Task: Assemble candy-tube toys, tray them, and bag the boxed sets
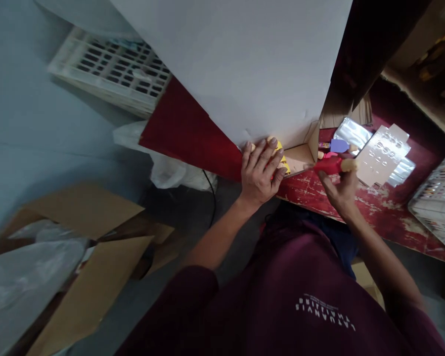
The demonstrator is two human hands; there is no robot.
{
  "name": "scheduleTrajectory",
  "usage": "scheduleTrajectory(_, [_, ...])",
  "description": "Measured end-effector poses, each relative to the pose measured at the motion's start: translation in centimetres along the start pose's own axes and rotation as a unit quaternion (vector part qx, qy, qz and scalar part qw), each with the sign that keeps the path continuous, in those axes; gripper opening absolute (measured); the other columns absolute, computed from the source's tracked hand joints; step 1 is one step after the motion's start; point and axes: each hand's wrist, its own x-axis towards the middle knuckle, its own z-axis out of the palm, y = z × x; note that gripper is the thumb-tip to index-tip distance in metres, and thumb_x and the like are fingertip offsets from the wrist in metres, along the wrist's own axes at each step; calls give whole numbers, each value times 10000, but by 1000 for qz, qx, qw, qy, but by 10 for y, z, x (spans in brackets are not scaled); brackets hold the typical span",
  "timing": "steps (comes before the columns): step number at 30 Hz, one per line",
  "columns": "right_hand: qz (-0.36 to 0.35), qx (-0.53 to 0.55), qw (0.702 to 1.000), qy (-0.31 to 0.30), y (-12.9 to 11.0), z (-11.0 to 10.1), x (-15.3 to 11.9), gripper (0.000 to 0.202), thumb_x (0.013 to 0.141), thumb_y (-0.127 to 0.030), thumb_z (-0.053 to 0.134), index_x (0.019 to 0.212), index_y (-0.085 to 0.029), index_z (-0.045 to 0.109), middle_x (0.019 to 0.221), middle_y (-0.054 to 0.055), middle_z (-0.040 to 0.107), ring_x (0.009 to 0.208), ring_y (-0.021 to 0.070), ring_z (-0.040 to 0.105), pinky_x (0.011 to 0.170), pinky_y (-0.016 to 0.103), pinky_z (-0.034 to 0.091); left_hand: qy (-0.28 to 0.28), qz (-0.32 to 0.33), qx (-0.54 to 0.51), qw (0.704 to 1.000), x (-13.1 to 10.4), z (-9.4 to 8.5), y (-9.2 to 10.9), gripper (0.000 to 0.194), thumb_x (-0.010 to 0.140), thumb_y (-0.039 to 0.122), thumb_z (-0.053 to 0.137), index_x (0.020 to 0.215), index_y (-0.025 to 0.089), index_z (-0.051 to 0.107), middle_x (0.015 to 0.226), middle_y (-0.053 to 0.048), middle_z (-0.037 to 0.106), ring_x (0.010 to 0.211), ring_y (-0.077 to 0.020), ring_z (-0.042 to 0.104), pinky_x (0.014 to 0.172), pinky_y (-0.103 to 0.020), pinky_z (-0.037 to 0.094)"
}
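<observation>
While the left hand [259, 173] lay over the box [299, 154]'s left end, its fingers sat slightly apart on a yellow-and-black item [283, 157]; couldn't tell if they pressed it. Box's right end showed bare cardboard. Red bottle [327, 166] was at that end, clamped in the right hand [343, 192]'s fingers, pale cap [349, 165] rightward. Good handling called for a steady left hand, bottle clear of the box wall, purple bottle [339, 146] beyond and flat card [380, 157] farther right undisturbed.
</observation>
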Motion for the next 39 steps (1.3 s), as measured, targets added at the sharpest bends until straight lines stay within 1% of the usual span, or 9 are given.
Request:
scheduleTrajectory(3, [51,-11,998,35,-7,44,32,646,912,-576,641,1374,-164,458,1144,180,642,1023,322,649,886,510,564,10,-4,-6,1000,1,1,2,453,1009,476,505,1390,262,626,1515,-73,565,1458,-280,478,1283,-554,221])
scheduleTrajectory(6, [52,-22,998,26,-9,77,48,641,911,-634,615,1306,-143,496,1130,203,665,1052,346,659,894,532,565,16,-9,-8,1000,2,0,3,447,1004,487,513,1370,267,644,1497,-63,584,1427,-277,517,1277,-549,245])
scheduleTrajectory(13, [15,-44,999,5,-13,76,43,635,937,-609,604,1344,-137,483,1225,245,625,1172,386,620,975,601,529,26,0,12,1000,4,0,4,443,1007,469,502,1366,256,649,1495,-52,585,1418,-260,526,1284,-520,245])
scheduleTrajectory(20, [-55,-98,988,-104,-13,96,68,454,1006,-429,549,1330,-112,521,1126,215,645,1100,350,629,974,550,532,49,17,18,998,3,0,3,417,1009,423,516,1368,255,644,1484,-65,597,1367,-256,574,1267,-522,274])
scheduleTrajectory(24, [-102,-79,982,-139,-5,75,55,562,1009,-329,524,1512,-120,388,1216,205,642,1067,315,645,917,495,566,37,11,32,999,2,-1,5,429,1022,413,496,1386,230,630,1484,-90,596,1379,-264,555,1266,-533,257])
scheduleTrajectory(26, [-96,-78,989,-81,8,51,39,525,1028,-315,477,1527,-175,388,1266,177,638,1073,284,645,916,464,565,7,-4,47,999,3,-3,8,435,1034,419,466,1387,227,629,1494,-92,587,1383,-265,548,1266,-543,251])
scheduleTrajectory(29, [-48,-155,987,7,41,15,23,406,1035,-318,449,1404,-169,532,1231,171,657,1130,294,612,971,471,522,-21,-6,68,997,6,-11,12,449,1040,438,443,1395,230,624,1497,-84,587,1407,-267,517,1257,-541,267])
scheduleTrajectory(34, [1,-323,939,-122,97,-3,29,599,915,-414,619,1423,-116,513,1415,244,527,1253,401,505,992,544,462,-19,23,87,996,29,-23,15,445,1050,380,423,1411,200,608,1443,-104,630,1311,-273,571,1163,-494,380])
scheduleTrajectory(39, [26,-352,914,-201,104,0,33,583,887,-374,612,1366,-58,510,1245,272,582,1055,354,586,862,452,496,-124,82,118,982,64,-23,20,408,1061,313,413,1384,160,609,1346,-128,679,1145,-265,645,964,-411,482])
